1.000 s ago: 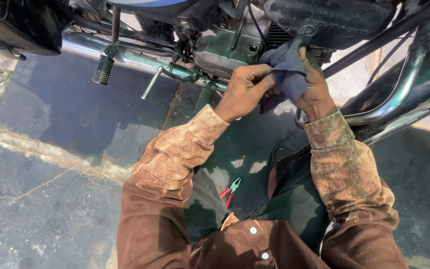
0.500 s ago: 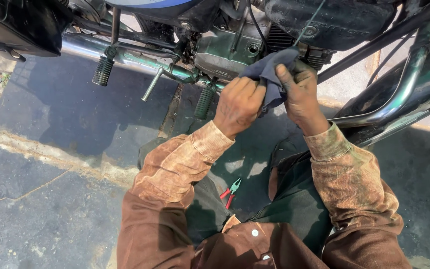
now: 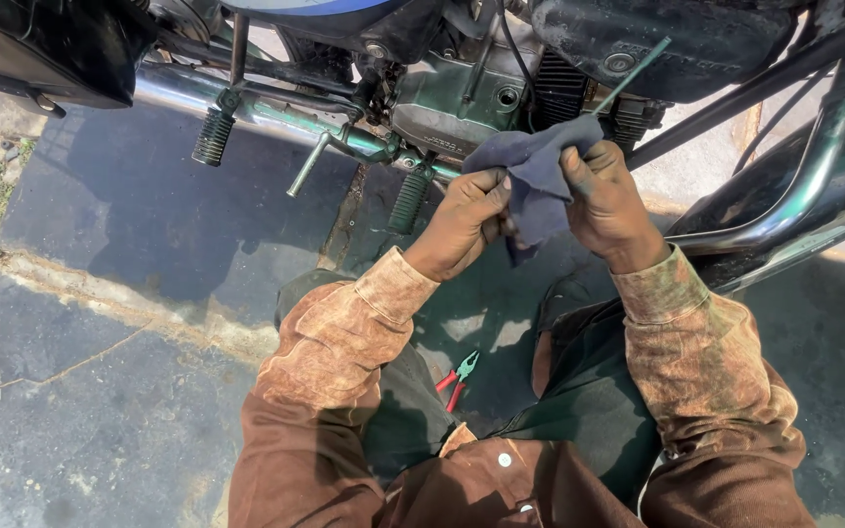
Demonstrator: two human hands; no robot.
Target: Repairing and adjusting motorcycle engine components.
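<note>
Left hand (image 3: 462, 223) and right hand (image 3: 606, 205) both grip a dark blue rag (image 3: 538, 174), bunched between them just below the motorcycle engine (image 3: 462, 93), apparently for wiping.

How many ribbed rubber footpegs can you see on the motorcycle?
2: one footpeg at upper left under the exhaust pipe, another footpeg beside the left hand. Any on the far side are hidden.

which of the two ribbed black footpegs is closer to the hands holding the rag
The ribbed black footpeg hanging under the engine, just left of the left hand. The other ribbed footpeg sits farther left by the chrome exhaust pipe.
</note>
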